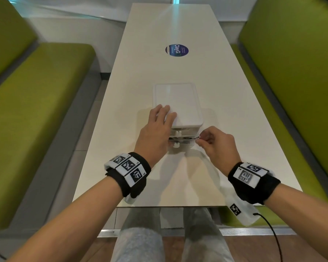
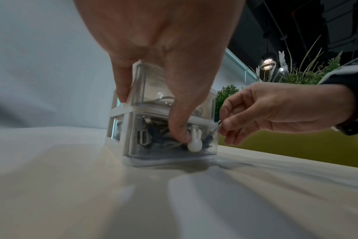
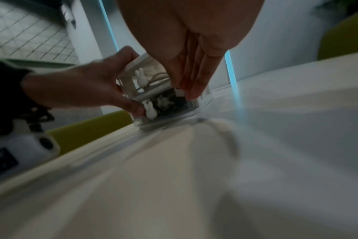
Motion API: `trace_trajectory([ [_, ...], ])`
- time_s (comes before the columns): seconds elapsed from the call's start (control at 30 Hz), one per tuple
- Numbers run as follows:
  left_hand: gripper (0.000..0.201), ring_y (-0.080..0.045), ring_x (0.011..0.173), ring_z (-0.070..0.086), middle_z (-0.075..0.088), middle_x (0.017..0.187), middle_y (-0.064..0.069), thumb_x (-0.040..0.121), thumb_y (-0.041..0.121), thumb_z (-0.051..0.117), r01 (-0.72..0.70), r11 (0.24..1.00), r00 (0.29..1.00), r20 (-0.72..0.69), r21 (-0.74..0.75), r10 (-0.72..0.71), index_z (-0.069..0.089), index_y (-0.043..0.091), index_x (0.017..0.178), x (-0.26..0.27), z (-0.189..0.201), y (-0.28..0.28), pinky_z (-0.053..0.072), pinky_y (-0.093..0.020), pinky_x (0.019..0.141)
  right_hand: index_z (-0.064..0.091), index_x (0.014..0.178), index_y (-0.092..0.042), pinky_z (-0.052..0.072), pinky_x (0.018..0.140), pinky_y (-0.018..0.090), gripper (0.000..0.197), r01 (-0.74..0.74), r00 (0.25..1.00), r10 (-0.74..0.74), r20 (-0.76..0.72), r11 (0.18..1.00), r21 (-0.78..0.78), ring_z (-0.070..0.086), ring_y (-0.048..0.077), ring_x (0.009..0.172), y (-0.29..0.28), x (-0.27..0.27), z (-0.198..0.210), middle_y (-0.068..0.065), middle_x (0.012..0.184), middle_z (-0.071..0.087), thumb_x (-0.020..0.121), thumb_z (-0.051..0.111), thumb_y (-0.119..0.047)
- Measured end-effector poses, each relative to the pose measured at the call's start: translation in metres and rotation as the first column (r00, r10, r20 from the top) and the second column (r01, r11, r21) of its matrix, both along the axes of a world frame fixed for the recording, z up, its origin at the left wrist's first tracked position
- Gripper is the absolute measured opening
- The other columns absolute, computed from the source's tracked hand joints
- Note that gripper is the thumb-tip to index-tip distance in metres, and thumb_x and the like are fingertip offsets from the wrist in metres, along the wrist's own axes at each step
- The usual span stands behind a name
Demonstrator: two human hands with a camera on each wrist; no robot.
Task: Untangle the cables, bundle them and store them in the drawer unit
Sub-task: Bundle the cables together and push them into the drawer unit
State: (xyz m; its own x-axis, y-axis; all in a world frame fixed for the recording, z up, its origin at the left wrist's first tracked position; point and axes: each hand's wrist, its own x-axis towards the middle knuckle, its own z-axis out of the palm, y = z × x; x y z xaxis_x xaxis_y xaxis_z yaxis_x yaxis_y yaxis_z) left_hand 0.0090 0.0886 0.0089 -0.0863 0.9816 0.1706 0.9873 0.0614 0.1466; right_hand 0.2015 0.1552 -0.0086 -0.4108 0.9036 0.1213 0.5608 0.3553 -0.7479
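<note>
A small drawer unit point(image 1: 178, 103) with a white lid and two clear drawers stands mid-table. My left hand point(image 1: 157, 125) lies over its near left corner, fingers on the lid and down the side, while the thumb point(image 2: 178, 127) presses the lower drawer's front beside a white rabbit knob point(image 2: 195, 142). Dark cables point(image 2: 153, 137) fill the lower drawer; a pale cable point(image 2: 164, 98) lies in the upper one. My right hand point(image 1: 214, 142) pinches a dark cable end point(image 2: 219, 122) that sticks out at the lower drawer's top right corner. The upper rabbit knob point(image 3: 140, 76) shows too.
The long white table point(image 1: 178, 176) carries a round blue sticker point(image 1: 176, 50) further back. Green benches point(image 1: 36, 110) run along both sides. My knees sit under the near table edge. A thin black wire point(image 1: 273, 233) hangs from my right wristband.
</note>
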Motion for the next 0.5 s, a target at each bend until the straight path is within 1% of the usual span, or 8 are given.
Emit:
trace_trajectory([
  [0.03,0.074,-0.030,0.140,0.025,0.034,0.150,-0.007,0.073,0.016,0.080,0.000,1.000,1.000,0.001,-0.003,0.000,0.041,0.014,0.136,0.000,0.000,0.000,0.036,-0.023,0.060,0.068,0.085,-0.015,0.051,0.071,0.023,0.002,0.001,1.000,-0.001,0.003,1.000,0.011,0.066,0.013,0.072,0.001,-0.001,0.001,-0.002,0.076,0.070,0.086,0.071,-0.015],
  [0.1,0.071,-0.030,0.140,0.026,0.034,0.149,-0.007,0.074,0.013,0.078,-0.001,1.000,1.000,-0.004,-0.002,0.001,0.042,0.013,0.135,0.000,-0.001,0.000,0.036,-0.023,0.059,0.072,0.086,-0.014,0.051,0.071,0.028,0.004,-0.046,0.995,0.039,0.091,0.995,0.086,0.066,0.018,0.072,0.002,-0.004,0.002,0.000,0.076,0.072,0.087,0.069,-0.016],
  [0.23,0.069,-0.029,0.141,0.022,0.030,0.152,-0.007,0.077,0.011,0.074,-0.012,1.000,1.000,-0.008,-0.016,0.012,0.039,0.014,0.137,0.001,0.000,0.001,0.038,-0.023,0.061,0.076,0.088,-0.015,0.051,0.070,0.031,0.009,-0.114,0.979,0.077,0.189,0.974,0.195,0.064,0.021,0.072,0.001,-0.003,0.004,0.002,0.080,0.071,0.088,0.068,-0.016],
  [0.33,0.068,-0.028,0.143,0.018,0.027,0.154,-0.006,0.080,0.011,0.071,-0.013,1.000,1.000,-0.009,-0.025,0.013,0.037,0.015,0.139,0.002,0.002,0.000,0.036,-0.023,0.064,0.076,0.095,-0.013,0.046,0.066,0.028,0.012,-0.194,0.951,0.118,0.286,0.947,0.254,0.064,0.024,0.071,-0.002,0.000,0.003,0.003,0.084,0.068,0.088,0.067,-0.018],
  [0.4,0.068,-0.028,0.143,0.018,0.027,0.154,-0.006,0.080,0.011,0.071,-0.016,1.000,1.000,-0.008,-0.022,0.016,0.037,0.015,0.139,0.002,0.003,0.000,0.041,-0.024,0.065,0.074,0.094,-0.010,0.049,0.061,0.032,0.012,-0.264,0.908,0.134,0.397,0.918,0.296,0.063,0.029,0.068,-0.004,-0.001,0.005,0.005,0.083,0.066,0.089,0.066,-0.016],
  [0.43,0.068,-0.028,0.143,0.018,0.027,0.153,-0.005,0.080,0.010,0.071,-0.018,1.000,1.000,-0.002,-0.022,0.018,0.037,0.015,0.139,0.002,0.003,0.000,0.044,-0.025,0.066,0.073,0.090,-0.007,0.050,0.055,0.035,0.010,-0.311,0.871,0.132,0.473,0.894,0.323,0.062,0.032,0.064,-0.005,-0.002,0.007,0.006,0.081,0.064,0.088,0.066,-0.014],
  [0.47,0.068,-0.028,0.143,0.018,0.027,0.153,-0.005,0.080,0.010,0.070,-0.019,1.000,1.000,0.006,-0.022,0.019,0.037,0.015,0.139,0.002,0.004,0.000,0.046,-0.026,0.067,0.070,0.082,-0.006,0.047,0.047,0.035,0.006,-0.361,0.823,0.126,0.554,0.869,0.339,0.059,0.032,0.058,-0.005,-0.003,0.009,0.007,0.076,0.061,0.084,0.069,-0.011],
  [0.5,0.067,-0.028,0.143,0.018,0.027,0.153,-0.006,0.080,0.009,0.070,-0.018,1.000,1.000,0.012,-0.023,0.018,0.037,0.015,0.139,0.002,0.004,-0.001,0.047,-0.026,0.067,0.066,0.074,-0.005,0.041,0.040,0.032,0.008,-0.415,0.771,0.132,0.623,0.846,0.335,0.056,0.030,0.052,-0.006,-0.005,0.011,0.007,0.071,0.058,0.078,0.074,-0.006],
])
